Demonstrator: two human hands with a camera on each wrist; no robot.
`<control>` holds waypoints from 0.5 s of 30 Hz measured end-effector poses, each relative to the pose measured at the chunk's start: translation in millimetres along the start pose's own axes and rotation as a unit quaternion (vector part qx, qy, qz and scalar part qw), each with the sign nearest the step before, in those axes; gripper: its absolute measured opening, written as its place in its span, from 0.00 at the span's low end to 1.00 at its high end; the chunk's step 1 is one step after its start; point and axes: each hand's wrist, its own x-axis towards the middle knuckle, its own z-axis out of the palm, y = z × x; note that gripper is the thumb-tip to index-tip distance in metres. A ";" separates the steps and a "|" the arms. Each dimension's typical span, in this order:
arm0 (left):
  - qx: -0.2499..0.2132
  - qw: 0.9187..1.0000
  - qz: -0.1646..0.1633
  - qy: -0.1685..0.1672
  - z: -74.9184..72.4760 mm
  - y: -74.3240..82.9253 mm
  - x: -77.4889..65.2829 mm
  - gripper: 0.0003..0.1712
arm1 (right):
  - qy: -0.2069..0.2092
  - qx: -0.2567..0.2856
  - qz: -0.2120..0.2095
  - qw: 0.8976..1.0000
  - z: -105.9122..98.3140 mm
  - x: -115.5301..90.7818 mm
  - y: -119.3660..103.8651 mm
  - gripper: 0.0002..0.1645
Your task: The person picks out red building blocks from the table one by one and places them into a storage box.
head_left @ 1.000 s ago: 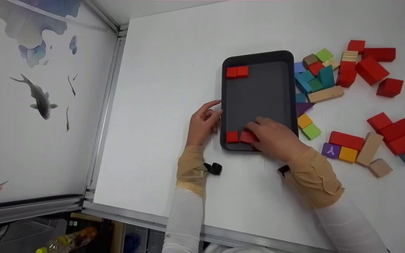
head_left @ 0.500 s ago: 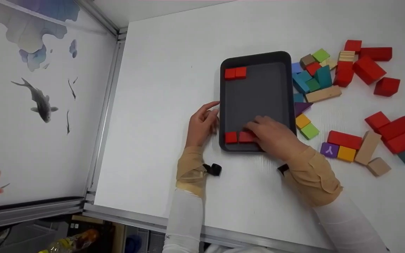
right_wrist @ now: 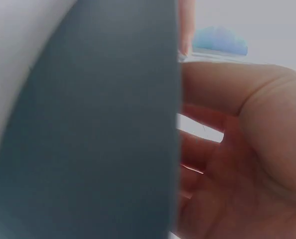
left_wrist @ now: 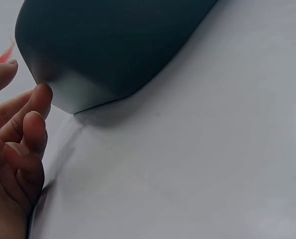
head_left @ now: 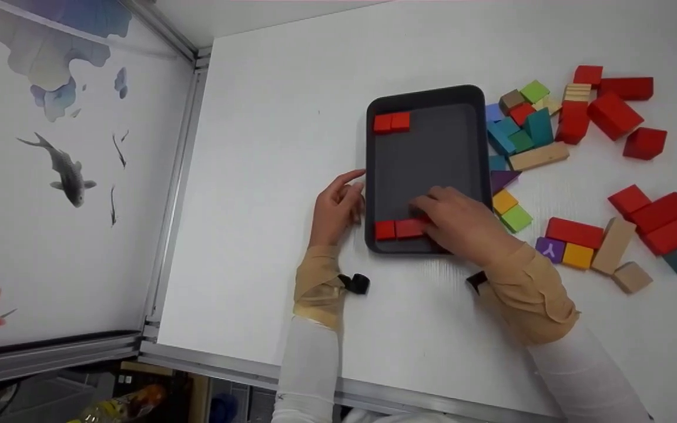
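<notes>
A dark grey tray [head_left: 426,164] lies on the white table, two red blocks [head_left: 392,123] side by side in its far left corner. At the near left corner sits another red block [head_left: 385,230], with a longer-looking red block [head_left: 409,228] right beside it. My right hand [head_left: 462,223] reaches over the tray's near wall and holds that second block by its right end, which the fingers partly hide. In the right wrist view the tray's wall covers the fingertips. My left hand [head_left: 334,214] rests by the tray's left side, loosely bent, a fingertip touching the wall.
Mixed coloured blocks [head_left: 520,129] crowd against the tray's right side. More red blocks [head_left: 670,214] and a wooden block [head_left: 613,245] lie farther right. Black camera pieces [head_left: 357,284] stick out from the wrists. A printed panel [head_left: 80,205] stands at the left.
The red block under my right hand has slid slightly left, narrowing the gap to its neighbour. The right hand has shifted a little, uncovering more of the block; the left hand keeps its place.
</notes>
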 end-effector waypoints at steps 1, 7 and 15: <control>0.000 1.000 -0.002 0.000 0.2 -0.1 0.0 0.20 | 0.005 -0.002 0.003 1.000 -2.8 -1.2 1.3 0.25; -0.002 1.000 -0.007 0.003 0.8 -0.4 0.6 0.20 | 0.045 0.007 0.036 0.998 -27.2 -9.8 13.3 0.30; 0.004 1.000 -0.008 0.005 0.7 -0.3 0.5 0.20 | 0.084 0.096 0.123 0.984 -61.2 -25.6 48.5 0.37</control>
